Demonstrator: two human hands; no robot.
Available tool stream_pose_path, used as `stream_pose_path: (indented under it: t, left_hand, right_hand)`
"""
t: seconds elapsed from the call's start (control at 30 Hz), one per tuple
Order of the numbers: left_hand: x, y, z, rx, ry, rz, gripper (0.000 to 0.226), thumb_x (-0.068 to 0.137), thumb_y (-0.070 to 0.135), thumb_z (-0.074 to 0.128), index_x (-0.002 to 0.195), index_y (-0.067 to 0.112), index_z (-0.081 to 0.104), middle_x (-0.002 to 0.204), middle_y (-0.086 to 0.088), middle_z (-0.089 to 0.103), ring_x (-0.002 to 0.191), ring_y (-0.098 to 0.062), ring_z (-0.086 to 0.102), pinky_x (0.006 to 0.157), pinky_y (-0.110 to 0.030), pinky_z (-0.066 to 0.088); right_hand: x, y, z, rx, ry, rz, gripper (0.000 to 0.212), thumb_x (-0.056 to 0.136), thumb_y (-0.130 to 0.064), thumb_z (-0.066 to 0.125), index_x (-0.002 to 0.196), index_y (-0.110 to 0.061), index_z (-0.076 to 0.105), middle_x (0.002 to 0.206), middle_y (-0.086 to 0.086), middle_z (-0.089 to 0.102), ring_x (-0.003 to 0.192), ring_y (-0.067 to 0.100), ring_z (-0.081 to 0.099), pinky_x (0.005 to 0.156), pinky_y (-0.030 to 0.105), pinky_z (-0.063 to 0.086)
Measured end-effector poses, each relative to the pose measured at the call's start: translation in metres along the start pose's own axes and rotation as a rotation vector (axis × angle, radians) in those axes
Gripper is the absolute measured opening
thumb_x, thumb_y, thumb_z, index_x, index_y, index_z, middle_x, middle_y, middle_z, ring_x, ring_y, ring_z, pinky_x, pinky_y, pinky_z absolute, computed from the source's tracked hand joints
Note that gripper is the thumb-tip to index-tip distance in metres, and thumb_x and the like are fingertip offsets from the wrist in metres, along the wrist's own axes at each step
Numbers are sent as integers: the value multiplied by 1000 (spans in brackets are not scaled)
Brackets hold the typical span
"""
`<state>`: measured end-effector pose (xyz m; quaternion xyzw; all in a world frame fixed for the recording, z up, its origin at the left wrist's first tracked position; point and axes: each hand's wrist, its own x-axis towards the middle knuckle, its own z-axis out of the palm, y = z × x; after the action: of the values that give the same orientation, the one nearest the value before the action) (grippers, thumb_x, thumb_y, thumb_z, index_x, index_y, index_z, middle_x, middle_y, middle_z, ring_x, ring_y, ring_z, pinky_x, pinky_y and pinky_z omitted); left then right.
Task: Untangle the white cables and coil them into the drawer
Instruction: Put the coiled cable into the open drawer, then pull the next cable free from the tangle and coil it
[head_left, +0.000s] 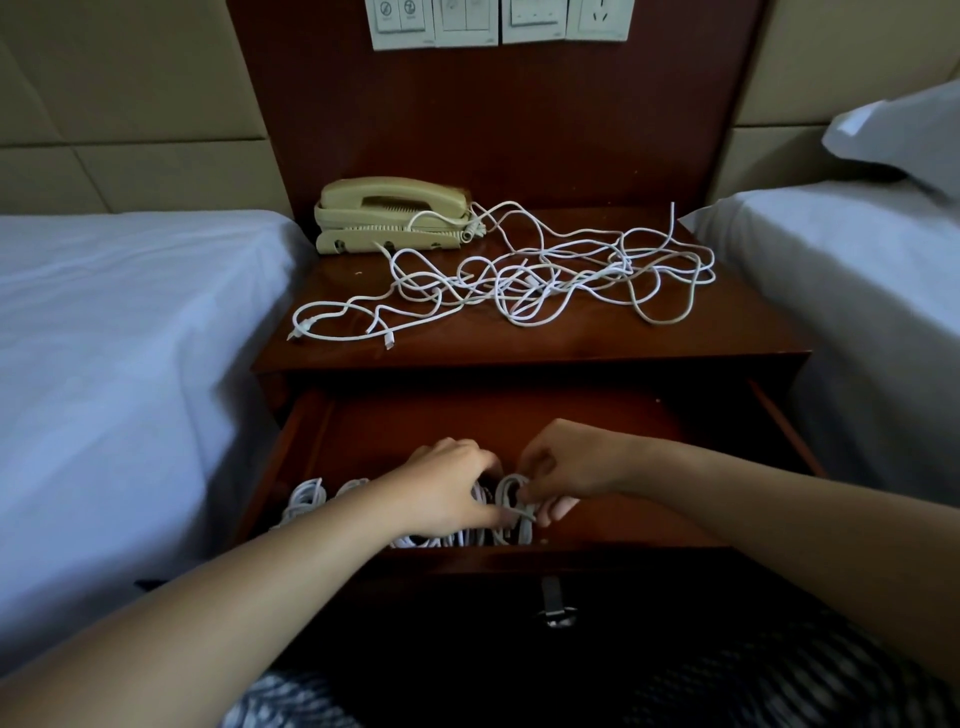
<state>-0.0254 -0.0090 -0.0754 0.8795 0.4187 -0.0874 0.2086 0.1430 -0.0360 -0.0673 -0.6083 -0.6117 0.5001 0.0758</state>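
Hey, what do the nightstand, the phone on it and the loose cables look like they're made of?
Nightstand: probably wood or veneer, glossy reddish-brown lacquer; its top shows shiny reflections. Phone: cream plastic, smooth moulded shell. Loose cables: white, probably soft plastic sheathing; they lie in limp loops.

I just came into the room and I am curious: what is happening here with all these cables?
A person's left hand and right hand both hold a small coiled cable over the open drawer, where other coils already lie along the front. A large tangle of white cables lies on the nightstand, beside the telephone, so the job is only partly done.
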Motion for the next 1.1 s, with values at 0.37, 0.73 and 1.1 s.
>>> stream_pose_path:
  t: [0.37,0.73,1.1]
  left_hand:
    - [4,2,-29,10,-71,49,51,82,50,64,122,20,57,121,2,56,111,-16,52,95,-33,45]
    - [11,-25,-93,-210,428,46,15,89,23,61,100,15,66,100,0,67,96,-14,63,90,-29,48]
    - [66,-36,-82,-158,670,-212,42,92,26,54,126,5,38,125,-14,55,119,-33,49,100,-45,40]
  right_hand:
    - [-7,-19,-17,-310,-62,-70,20,96,-24,51,93,-8,63,84,3,67,70,9,66,64,22,52]
    - [-11,-36,-75,-181,665,-372,17,92,-10,55,106,-7,64,83,2,69,70,8,65,67,18,54]
    - [35,-39,-59,-442,763,-490,49,93,-18,54,140,-15,39,134,4,47,117,18,50,98,29,42]
